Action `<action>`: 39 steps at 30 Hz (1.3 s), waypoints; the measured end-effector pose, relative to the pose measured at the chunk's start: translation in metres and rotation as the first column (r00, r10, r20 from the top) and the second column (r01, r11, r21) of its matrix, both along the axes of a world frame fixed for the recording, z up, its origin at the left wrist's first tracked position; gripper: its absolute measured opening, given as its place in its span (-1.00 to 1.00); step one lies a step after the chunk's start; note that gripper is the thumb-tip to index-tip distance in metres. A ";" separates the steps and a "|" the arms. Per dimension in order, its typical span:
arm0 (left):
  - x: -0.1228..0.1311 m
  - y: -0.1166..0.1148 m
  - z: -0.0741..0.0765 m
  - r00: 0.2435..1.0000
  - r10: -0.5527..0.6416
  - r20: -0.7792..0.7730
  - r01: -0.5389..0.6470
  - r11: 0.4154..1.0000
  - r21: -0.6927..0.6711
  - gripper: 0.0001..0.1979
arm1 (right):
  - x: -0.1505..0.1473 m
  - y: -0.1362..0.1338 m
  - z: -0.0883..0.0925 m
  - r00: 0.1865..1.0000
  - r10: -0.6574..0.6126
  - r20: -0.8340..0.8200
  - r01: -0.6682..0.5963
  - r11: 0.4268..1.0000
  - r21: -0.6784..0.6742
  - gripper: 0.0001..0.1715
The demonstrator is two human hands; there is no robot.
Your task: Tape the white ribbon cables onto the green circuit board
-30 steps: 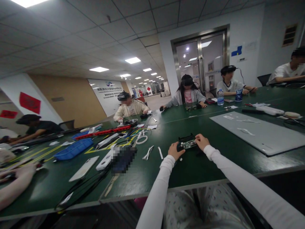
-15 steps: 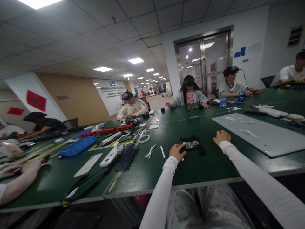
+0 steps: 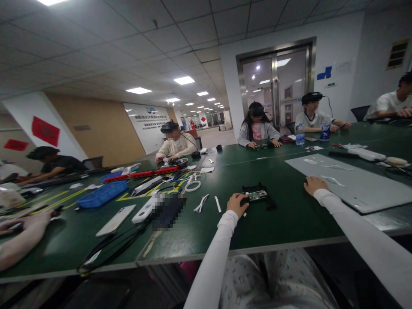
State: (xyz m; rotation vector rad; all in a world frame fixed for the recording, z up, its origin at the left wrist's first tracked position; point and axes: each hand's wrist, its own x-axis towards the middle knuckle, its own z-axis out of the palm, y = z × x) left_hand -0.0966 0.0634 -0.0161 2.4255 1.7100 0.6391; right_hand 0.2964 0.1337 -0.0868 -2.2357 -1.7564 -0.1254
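A green circuit board [image 3: 257, 195] in a black plastic frame [image 3: 253, 187] lies on the table in front of me. My left hand [image 3: 237, 204] is closed on the frame's left end, its fingers curled over the edge; a small white bit shows at the fingertips. My right hand [image 3: 315, 186] holds nothing and rests at the left edge of a large grey panel [image 3: 354, 189], fingers apart. Left of my left hand lie a thin white strip [image 3: 218, 204] and a bundle of white strips [image 3: 201, 204].
A white phone [image 3: 116, 220], a white power bank-like device [image 3: 144, 209], black cables and a blue tray [image 3: 102, 194] are to the left. Coworkers sit around the green table [image 3: 199, 236]. A water bottle [image 3: 300, 134] stands farther back on the right.
My right hand has moved right, away from the board and to the grey panel's edge. My left hand stays at the board. The person opposite has drawn a hand inward.
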 end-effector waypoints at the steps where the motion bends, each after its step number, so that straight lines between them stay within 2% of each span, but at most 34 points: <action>1: 0.000 0.000 0.000 1.000 -0.002 0.008 0.002 1.000 0.006 -0.68 | 0.001 0.001 0.000 1.000 0.010 0.002 -0.010 1.000 -0.006 -0.60; 10: 0.000 0.002 0.000 0.998 -0.007 0.057 0.008 1.000 -0.008 -0.72 | 0.011 0.000 -0.005 0.995 0.092 0.035 -0.093 0.996 0.013 -0.53; 17: -0.001 0.005 -0.001 0.997 -0.025 0.067 0.024 1.000 0.017 -0.73 | 0.004 -0.024 0.002 0.973 0.226 0.043 -0.228 0.973 0.039 -0.51; 21: -0.001 0.006 0.000 0.997 -0.022 0.068 0.021 1.000 0.015 -0.72 | -0.004 -0.050 0.010 0.954 0.300 0.007 -0.299 0.952 0.071 -0.48; 24: -0.001 0.005 0.002 0.998 -0.020 0.067 0.019 1.000 0.016 -0.73 | -0.011 -0.075 0.015 0.920 0.391 -0.001 -0.388 0.913 0.128 -0.44; 32: -0.001 0.003 0.005 0.997 -0.048 0.064 0.046 0.999 0.027 -0.74 | -0.026 -0.165 0.030 0.801 0.597 -0.049 -0.576 0.790 0.209 -0.40; 36: -0.002 0.002 0.003 0.992 -0.087 0.095 0.084 0.995 0.045 -0.72 | -0.024 -0.201 0.028 0.785 0.618 -0.036 -0.597 0.771 0.220 -0.38; 39: -0.002 0.001 0.004 0.985 -0.105 0.134 0.101 0.994 0.042 -0.74 | -0.013 -0.214 0.022 0.755 0.655 0.035 -0.649 0.738 0.186 -0.30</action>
